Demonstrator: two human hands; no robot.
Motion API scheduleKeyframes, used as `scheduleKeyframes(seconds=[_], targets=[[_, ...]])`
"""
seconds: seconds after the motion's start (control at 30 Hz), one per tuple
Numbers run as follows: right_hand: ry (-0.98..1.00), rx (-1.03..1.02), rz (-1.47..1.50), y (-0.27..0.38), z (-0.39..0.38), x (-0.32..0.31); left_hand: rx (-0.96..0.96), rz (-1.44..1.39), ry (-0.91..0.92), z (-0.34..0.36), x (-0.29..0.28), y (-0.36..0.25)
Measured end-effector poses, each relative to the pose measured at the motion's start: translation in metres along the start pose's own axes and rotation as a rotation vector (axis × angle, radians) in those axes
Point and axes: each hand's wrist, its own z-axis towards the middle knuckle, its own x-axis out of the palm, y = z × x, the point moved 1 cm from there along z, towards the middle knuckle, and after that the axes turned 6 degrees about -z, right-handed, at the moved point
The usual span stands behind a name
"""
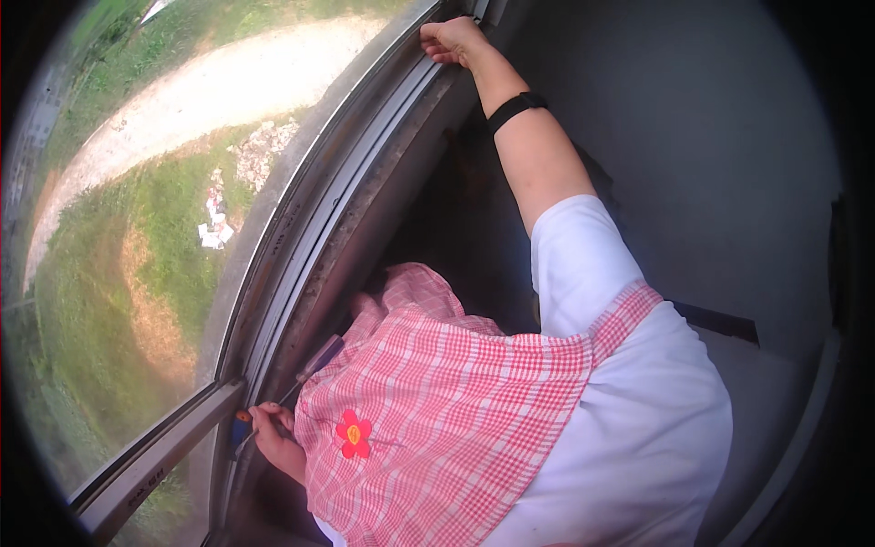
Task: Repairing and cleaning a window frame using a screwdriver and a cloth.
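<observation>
My right hand (451, 41) is up at the top, fingers curled on the upper part of the metal window frame (355, 159); a black band circles that wrist. My left hand (278, 438) is low beside the frame, fingers pinched around a thin tool (289, 394) that I cannot make out clearly. A small blue and orange piece (241, 419) is right by these fingers, and a purple-and-grey piece (319, 360) lies above them against my red checked apron (437, 410).
The window glass (137, 301) fills the left, with grass, a pale path and scattered rubble far below. A lower frame bar (164, 451) meets the track near my left hand. A grey wall (711, 164) is on the right, and a dark recess lies beneath my right arm.
</observation>
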Motion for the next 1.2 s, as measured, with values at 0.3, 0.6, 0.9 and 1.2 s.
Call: scheduleKeyframes(seconds=[0.3, 0.6, 0.9, 1.2], targets=[[0.179, 0.019, -0.022, -0.006, -0.014, -0.02, 0.016, -0.005, -0.003, -0.002, -0.003, 0.003], [0.212, 0.086, 0.133, -0.003, -0.002, -0.018, 0.017, 0.031, 0.027, -0.002, -0.003, -0.001], [0.054, 0.03, 0.004, 0.003, -0.008, -0.003, 0.039, 0.051, 0.037, -0.002, 0.002, -0.005], [0.011, 0.041, -0.295, -0.006, -0.009, -0.029, 0.02, -0.033, 0.034, -0.002, 0.0, -0.002]])
